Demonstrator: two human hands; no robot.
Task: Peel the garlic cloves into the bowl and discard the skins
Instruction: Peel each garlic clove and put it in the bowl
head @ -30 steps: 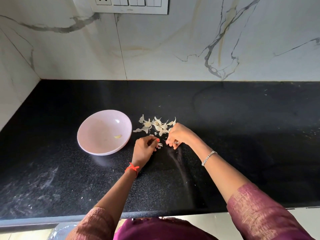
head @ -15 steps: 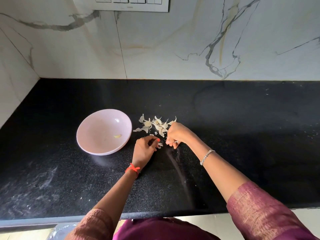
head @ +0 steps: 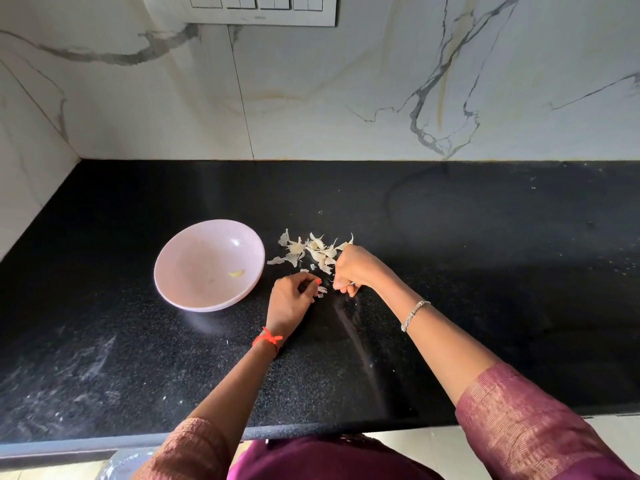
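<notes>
A pale pink bowl (head: 209, 265) sits on the black counter (head: 450, 271) left of my hands, with one small peeled garlic piece (head: 237, 273) inside. Several garlic skins (head: 311, 251) lie scattered just beyond my hands. My left hand (head: 291, 299) is curled, pinching a garlic clove (head: 321, 291) with bits of skin showing at the fingertips. My right hand (head: 353, 268) is curled close to it, fingertips pinching at the same clove's skin. Most of the clove is hidden by my fingers.
The marble wall and a switch panel (head: 263, 8) rise behind the counter. The counter's front edge (head: 311, 431) runs just before my body. White dust smears mark the counter at the lower left.
Both hands stay together over the clove with only slight finger movement. The bowl and the skins have not moved.
</notes>
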